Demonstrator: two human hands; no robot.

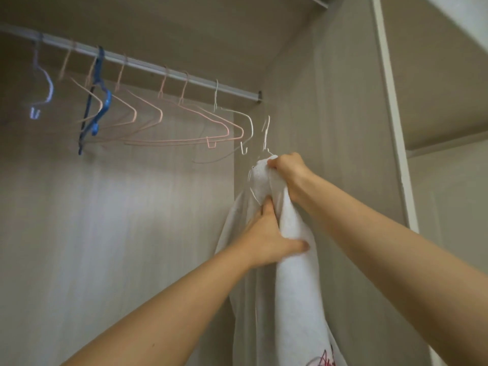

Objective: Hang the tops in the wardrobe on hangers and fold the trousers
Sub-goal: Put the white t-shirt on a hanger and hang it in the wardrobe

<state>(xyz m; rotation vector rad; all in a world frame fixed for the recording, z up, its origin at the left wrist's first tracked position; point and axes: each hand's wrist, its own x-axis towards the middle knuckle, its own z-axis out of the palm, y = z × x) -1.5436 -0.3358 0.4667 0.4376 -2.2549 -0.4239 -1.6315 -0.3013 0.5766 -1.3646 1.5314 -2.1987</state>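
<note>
The right grip (pixel 286 169) clamps the white top (pixel 295 286), seemingly over its hanger (pixel 266 138), hook just above; the rail (pixel 200 81) lies up-left. The left grip (pixel 266 236) clutches the cloth lower.

top (pixel 295 273): matt white knit cloth | rail (pixel 169 75): smooth metal | wardrobe wall (pixel 105 207): wood-grain

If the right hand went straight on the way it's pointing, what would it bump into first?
Probably the empty white hanger last on the rail, up-left of the right hand gripping the white top. Depth is unclear.
</note>
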